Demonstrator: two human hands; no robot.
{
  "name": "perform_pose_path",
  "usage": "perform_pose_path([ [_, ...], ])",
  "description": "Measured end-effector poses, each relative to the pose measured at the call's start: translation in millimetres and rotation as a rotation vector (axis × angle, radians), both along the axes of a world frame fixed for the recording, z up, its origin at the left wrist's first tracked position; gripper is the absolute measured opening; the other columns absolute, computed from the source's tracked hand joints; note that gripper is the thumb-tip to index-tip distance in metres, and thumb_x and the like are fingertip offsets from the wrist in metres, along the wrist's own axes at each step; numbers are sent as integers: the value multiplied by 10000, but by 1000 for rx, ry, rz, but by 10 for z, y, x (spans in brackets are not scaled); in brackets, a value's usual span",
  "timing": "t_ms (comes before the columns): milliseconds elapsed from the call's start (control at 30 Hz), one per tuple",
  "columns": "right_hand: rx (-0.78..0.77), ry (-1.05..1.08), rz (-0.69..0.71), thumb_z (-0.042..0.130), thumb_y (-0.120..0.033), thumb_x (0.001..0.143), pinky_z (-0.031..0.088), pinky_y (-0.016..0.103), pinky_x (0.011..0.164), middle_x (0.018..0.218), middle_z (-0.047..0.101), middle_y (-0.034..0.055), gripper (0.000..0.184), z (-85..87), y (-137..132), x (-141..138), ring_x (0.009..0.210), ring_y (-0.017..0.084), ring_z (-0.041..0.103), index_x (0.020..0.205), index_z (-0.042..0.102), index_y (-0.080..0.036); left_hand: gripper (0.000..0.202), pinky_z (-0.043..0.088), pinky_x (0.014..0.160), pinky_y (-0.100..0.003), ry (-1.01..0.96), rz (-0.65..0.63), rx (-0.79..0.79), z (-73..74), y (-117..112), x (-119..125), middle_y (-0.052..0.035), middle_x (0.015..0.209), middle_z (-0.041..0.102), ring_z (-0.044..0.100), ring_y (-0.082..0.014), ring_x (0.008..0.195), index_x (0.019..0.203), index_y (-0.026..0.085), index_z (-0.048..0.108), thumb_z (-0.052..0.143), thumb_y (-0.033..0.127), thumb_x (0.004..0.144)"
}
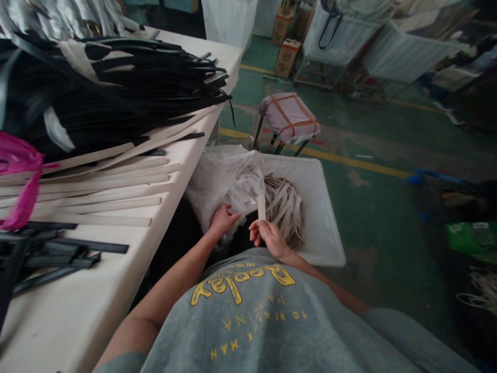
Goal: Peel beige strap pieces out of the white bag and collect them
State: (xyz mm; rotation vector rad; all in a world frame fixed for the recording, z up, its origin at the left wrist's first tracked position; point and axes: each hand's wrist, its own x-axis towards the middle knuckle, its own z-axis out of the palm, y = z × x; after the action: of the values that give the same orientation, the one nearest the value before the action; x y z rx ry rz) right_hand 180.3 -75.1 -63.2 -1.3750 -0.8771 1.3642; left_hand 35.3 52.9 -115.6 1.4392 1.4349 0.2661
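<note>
My right hand (271, 237) is closed on a short beige strap (261, 207), which sticks up from between thumb and fingers. Just to its left, my left hand (224, 219) is over a crumpled clear plastic bag (229, 168), thumb and fingers apart, with nothing visible in them. The bag lies at the left side of a white plastic tub (324, 207) in front of me. Inside the tub, right behind my right hand, rests a bundle of beige straps (285, 204).
To my left, a white table (128, 290) carries a pile of black straps (155, 77), several loose beige strips (128, 189) and a pink tie (29, 181). Beyond the tub stands a padded stool (291, 116). Cartons (287, 57) and white carts (330, 41) stand farther back.
</note>
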Motion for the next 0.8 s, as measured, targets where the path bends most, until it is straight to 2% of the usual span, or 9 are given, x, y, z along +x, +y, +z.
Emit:
perform_pose_path([
  [67, 0, 4, -17, 479, -742, 885, 416, 229, 459, 651, 640, 8, 606, -20, -3, 19, 465, 101, 557, 886, 628, -154, 503, 466, 619, -265, 3, -22, -14, -41, -13, -9, -34, 740, 717, 640, -169, 569, 1193, 128, 633, 786, 306, 749],
  [133, -1, 7, -30, 472, -745, 884, 415, 228, 459, 657, 636, 7, 606, -26, 1, 30, 468, 99, 555, 885, 623, -158, 284, 423, 576, -248, -15, -45, -18, -65, -22, -21, 4, 622, 664, 590, -147, 517, 996, 144, 694, 770, 246, 743],
  [200, -16, 0, -37, 465, -747, 883, 419, 232, 467, 665, 633, 6, 599, -12, 8, 38, 474, 101, 551, 884, 618, -168, 78, 393, 556, -243, -45, -62, -18, -69, -24, -29, 15, 549, 615, 558, -139, 507, 773, 160, 686, 740, 207, 743],
  [300, -62, -13, -39, 459, -728, 894, 436, 255, 500, 683, 636, 8, 550, 45, 8, 47, 501, 120, 555, 882, 626, -203, 139, 388, 555, -244, -100, -53, 6, -7, -31, -39, 28, 519, 571, 529, -134, 508, 636, 193, 630, 687, 215, 761],
  [500, -38, 48, -68, 489, -662, 913, 425, 321, 487, 690, 626, 44, 443, 125, -6, 86, 497, 164, 516, 850, 652, -255, 141, 469, 741, -279, -210, 79, 199, 423, -92, -95, -18, 730, 628, 601, -173, 764, 679, 206, 620, 656, 293, 784],
  [567, -47, 73, -97, 541, -651, 886, 449, 318, 500, 742, 643, 56, 437, 111, 63, 115, 498, 148, 503, 827, 663, -235, 197, 482, 724, -289, -245, 114, 220, 552, -89, -113, -15, 690, 610, 615, -175, 738, 682, 202, 579, 590, 326, 834],
  [633, -73, 142, -68, 567, -643, 867, 463, 307, 500, 829, 678, 73, 444, 115, 164, 124, 473, 113, 466, 836, 674, -213, 231, 498, 654, -288, -291, 137, 200, 665, -95, -143, -6, 644, 606, 628, -167, 653, 708, 204, 539, 522, 363, 875],
  [700, -119, 231, 8, 565, -639, 864, 462, 302, 479, 869, 698, 78, 440, 151, 261, 100, 430, 86, 408, 870, 683, -215, 263, 498, 591, -280, -393, 157, 130, 801, -153, -194, 5, 603, 598, 612, -154, 564, 725, 203, 518, 543, 424, 864],
  [800, -159, 226, 129, 503, -682, 872, 456, 329, 435, 668, 646, 54, 474, 230, 371, 9, 378, 114, 374, 890, 705, -253, 368, 485, 566, -260, -619, 176, 3, 1092, -351, -314, 12, 592, 597, 580, -129, 526, 734, 194, 518, 651, 531, 798],
])
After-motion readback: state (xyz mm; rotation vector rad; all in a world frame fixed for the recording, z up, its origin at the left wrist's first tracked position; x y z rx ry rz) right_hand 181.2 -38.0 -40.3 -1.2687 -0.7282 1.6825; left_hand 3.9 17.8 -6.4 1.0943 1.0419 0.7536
